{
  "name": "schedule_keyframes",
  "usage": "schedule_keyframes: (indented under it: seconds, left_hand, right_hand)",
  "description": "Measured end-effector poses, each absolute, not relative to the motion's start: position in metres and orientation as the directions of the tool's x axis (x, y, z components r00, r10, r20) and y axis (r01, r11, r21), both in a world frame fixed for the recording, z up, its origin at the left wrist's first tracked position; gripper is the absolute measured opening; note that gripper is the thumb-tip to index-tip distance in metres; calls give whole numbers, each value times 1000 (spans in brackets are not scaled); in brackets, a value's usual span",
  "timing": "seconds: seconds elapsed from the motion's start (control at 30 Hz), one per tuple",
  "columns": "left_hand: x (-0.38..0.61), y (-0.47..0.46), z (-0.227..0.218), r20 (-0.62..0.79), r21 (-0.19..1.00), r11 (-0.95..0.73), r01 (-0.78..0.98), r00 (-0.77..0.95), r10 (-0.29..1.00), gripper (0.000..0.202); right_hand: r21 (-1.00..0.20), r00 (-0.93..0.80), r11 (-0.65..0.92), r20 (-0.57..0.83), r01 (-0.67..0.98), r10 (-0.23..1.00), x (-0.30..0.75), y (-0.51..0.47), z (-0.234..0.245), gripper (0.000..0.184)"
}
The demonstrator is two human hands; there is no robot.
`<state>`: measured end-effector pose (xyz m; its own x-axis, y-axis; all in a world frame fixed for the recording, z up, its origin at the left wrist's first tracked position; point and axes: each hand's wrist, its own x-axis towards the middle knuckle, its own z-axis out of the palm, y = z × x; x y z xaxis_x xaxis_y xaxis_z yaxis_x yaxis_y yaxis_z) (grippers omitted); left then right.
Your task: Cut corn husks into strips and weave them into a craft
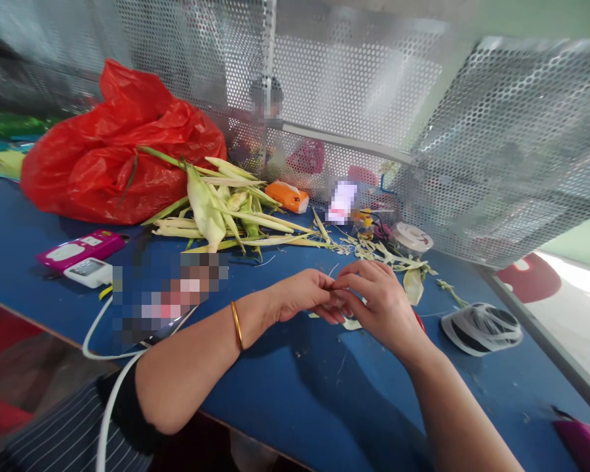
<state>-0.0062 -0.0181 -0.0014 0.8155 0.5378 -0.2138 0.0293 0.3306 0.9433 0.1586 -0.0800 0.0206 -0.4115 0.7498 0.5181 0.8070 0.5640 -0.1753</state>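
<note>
Over the blue table (pixel 275 367), my left hand (pixel 302 296) and my right hand (pixel 381 308) meet with their fingertips together. Both are closed in a pinch, and what lies between the fingers is too small and hidden to make out. A gold bangle (pixel 236 326) circles my left wrist. Just below the hands, pale green pieces (pixel 353 324) lie partly covered by my fingers. Beyond them are a heap of corn husks (pixel 206 206) and a scatter of small cut husk pieces (pixel 373 249). A spool of clear thread (pixel 482 328) sits to the right.
A big red plastic bag (pixel 122 151) stands at the back left. An orange tissue pack (pixel 287 196), a lit phone (pixel 341 202) and a roll of tape (pixel 412 238) line the perforated metal screen (pixel 354 85). At left are a purple box (pixel 81 249) and a white cable (pixel 111 406).
</note>
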Motion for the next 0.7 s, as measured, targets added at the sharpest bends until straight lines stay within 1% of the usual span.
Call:
schedule_keyframes:
  seconds: [0.07, 0.13, 0.2, 0.27, 0.3, 0.37, 0.43, 0.5, 0.57, 0.63, 0.7]
  left_hand:
    - [-6, -18, -2, -215, 946, 321, 39, 817, 535, 6]
    - [-5, -18, -2, -221, 946, 319, 50, 819, 529, 5]
    - [-5, -18, -2, -233, 942, 329, 59, 821, 521, 6]
    - [-6, -18, -1, -249, 934, 352, 62, 819, 517, 12]
    - [-7, -17, 0, -255, 929, 366, 57, 815, 520, 16]
    - [-8, -16, 1, -257, 917, 397, 26, 800, 543, 23]
    - [-10, -13, 3, -248, 905, 424, -27, 777, 579, 26]
    - [-11, -11, 4, -239, 893, 444, -79, 751, 615, 28]
    - [-12, -8, 4, -226, 883, 451, -127, 729, 647, 25]
    - [-12, -6, 3, -209, 872, 458, -172, 717, 666, 21]
    - [-12, -3, 1, -196, 857, 470, -210, 712, 675, 16]
  right_hand:
    - [-185, -394, 540, 499, 821, 772, 157, -81, 19, 14]
    - [-222, -367, 517, 485, 827, 794, 155, -81, 19, 13]
    - [-297, -307, 484, 485, 823, 819, 156, -81, 19, 13]
    - [-406, -201, 413, 471, 815, 859, 161, -80, 20, 13]
    - [-464, -143, 359, 438, 810, 888, 165, -80, 21, 15]
    - [-569, -70, 245, 312, 785, 948, 172, -79, 23, 20]
    - [-668, -110, 185, 154, 720, 982, 178, -79, 23, 24]
    - [-756, -191, 174, 66, 632, 979, 178, -78, 22, 26]
    - [-803, -214, 178, 65, 568, 975, 174, -77, 20, 30]
    - [-844, -172, 172, 96, 508, 980, 170, -77, 18, 34]
    - [-900, -111, 157, 122, 406, 986, 168, -77, 19, 39]
